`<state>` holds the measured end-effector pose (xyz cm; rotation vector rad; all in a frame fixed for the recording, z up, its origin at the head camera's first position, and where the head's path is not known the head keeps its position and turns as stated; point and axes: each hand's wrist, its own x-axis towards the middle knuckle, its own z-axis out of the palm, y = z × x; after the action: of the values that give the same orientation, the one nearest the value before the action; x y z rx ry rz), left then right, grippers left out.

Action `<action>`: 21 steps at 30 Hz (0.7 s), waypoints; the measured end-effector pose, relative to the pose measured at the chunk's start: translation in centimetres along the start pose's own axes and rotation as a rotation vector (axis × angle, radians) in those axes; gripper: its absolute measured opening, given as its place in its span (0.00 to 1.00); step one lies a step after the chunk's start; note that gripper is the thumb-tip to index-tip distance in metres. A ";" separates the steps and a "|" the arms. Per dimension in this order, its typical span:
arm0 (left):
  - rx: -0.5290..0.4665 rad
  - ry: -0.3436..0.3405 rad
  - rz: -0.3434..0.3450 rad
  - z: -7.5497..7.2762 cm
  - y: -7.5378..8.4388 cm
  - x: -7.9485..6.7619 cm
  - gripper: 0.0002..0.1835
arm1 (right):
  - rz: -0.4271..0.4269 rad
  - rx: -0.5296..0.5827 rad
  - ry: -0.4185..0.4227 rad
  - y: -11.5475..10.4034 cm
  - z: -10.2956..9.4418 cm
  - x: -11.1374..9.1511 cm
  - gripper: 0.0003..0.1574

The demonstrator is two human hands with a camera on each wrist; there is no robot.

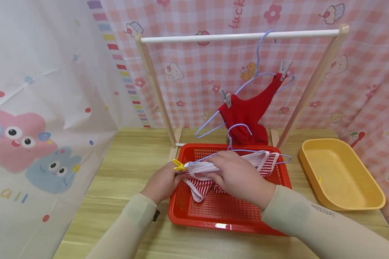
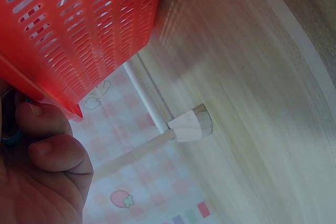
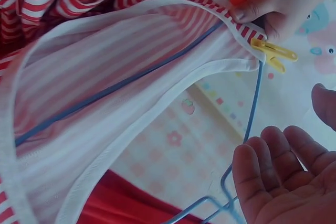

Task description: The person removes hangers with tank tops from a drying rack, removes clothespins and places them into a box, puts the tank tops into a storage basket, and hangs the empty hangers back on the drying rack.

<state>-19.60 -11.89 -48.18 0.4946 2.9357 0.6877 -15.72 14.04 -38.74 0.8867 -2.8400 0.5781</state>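
A red-and-white striped garment with white trim (image 1: pixel 203 185) hangs on a blue hanger (image 1: pixel 229 138) over the red basket (image 1: pixel 227 225). On its left strap sits a yellow clothespin (image 1: pixel 179 165). My left hand (image 1: pixel 163 183) pinches the striped cloth beside that clothespin, as the right wrist view shows. Over the middle of the hanger is my right hand (image 1: pixel 238 178). In the right wrist view its fingers (image 3: pixel 273 166) are loosely bent, thumb apart, with nothing between them. Part of the garment is hidden behind the right hand.
Behind the basket stands a rack with a white rod (image 1: pixel 197 38). From it hangs a red garment (image 1: pixel 249 111) on another blue hanger, held by two grey clothespins (image 1: pixel 225 98). A yellow tray (image 1: pixel 343 172) with a small yellow piece inside stands at the right.
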 end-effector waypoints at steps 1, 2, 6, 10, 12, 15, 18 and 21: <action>0.000 -0.001 0.001 0.0 0.0 0.0 0.12 | -0.006 0.001 -0.010 -0.2 0.1 0.3 0.26; -0.001 -0.003 0.000 0.0 0.0 0.0 0.13 | -0.012 0.006 -0.015 -0.4 0.2 0.6 0.26; -0.004 -0.011 -0.012 0.0 0.0 0.1 0.14 | -0.049 0.010 -0.031 -1.1 0.6 1.6 0.27; -0.006 -0.009 -0.009 -0.1 0.0 0.0 0.14 | -0.111 0.009 -0.022 -1.9 1.1 2.6 0.26; -0.005 -0.002 0.001 -0.1 0.0 0.0 0.14 | -0.137 0.008 -0.012 -2.2 1.3 3.1 0.26; 0.002 0.007 0.011 -0.1 0.0 0.0 0.15 | -0.166 -0.008 -0.003 -2.5 1.8 3.7 0.26; 0.005 0.000 -0.001 -0.1 0.0 0.0 0.16 | -0.191 -0.025 0.000 -2.7 2.2 4.3 0.27; 0.007 -0.010 -0.018 -0.1 0.0 0.0 0.17 | -0.209 -0.032 -0.004 -2.7 2.6 4.8 0.26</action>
<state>-19.67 -11.96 -48.10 0.4700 2.9300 0.6711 -18.08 8.44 -39.26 1.1600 -2.7047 0.5035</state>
